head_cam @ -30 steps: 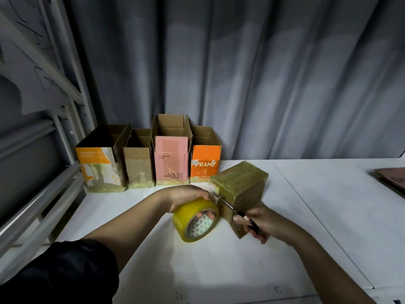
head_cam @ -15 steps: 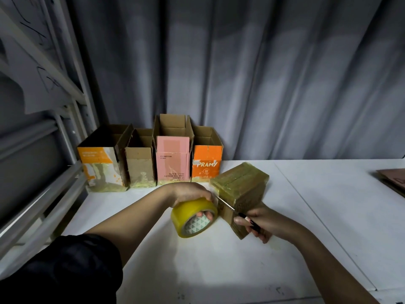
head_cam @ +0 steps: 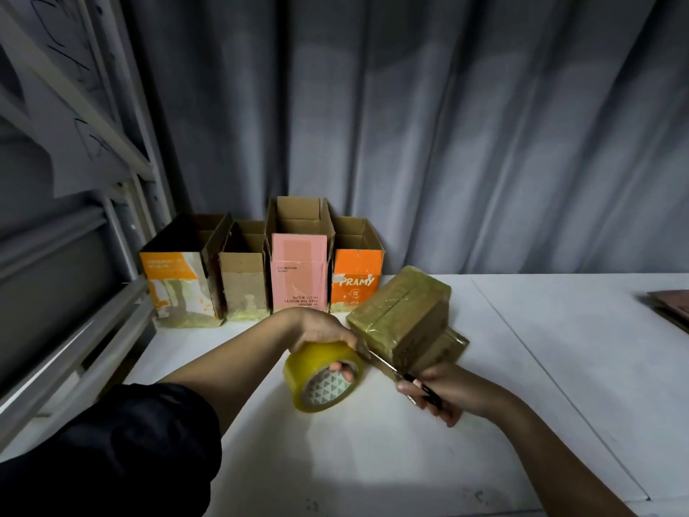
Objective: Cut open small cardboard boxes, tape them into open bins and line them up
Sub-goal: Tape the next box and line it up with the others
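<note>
This looks like a storeroom or packing corner set up for a makeshift job rather than a home room. A plain white counter [head_cam: 428,460] runs up to a full grey curtain [head_cam: 447,125] that closes off the whole back. To the left of the counter stands a bare grey metal rack [head_cam: 112,151] with slanted struts, and sheets of paper [head_cam: 63,143] with scrawled marks hang on it. At the counter's back left edge, against the curtain, four cut-open cartons [head_cam: 261,266] stand side by side as bins. At the counter's far right edge lies a flat stack of brown cardboard [head_cam: 671,309]. The light is dim and cold
</note>
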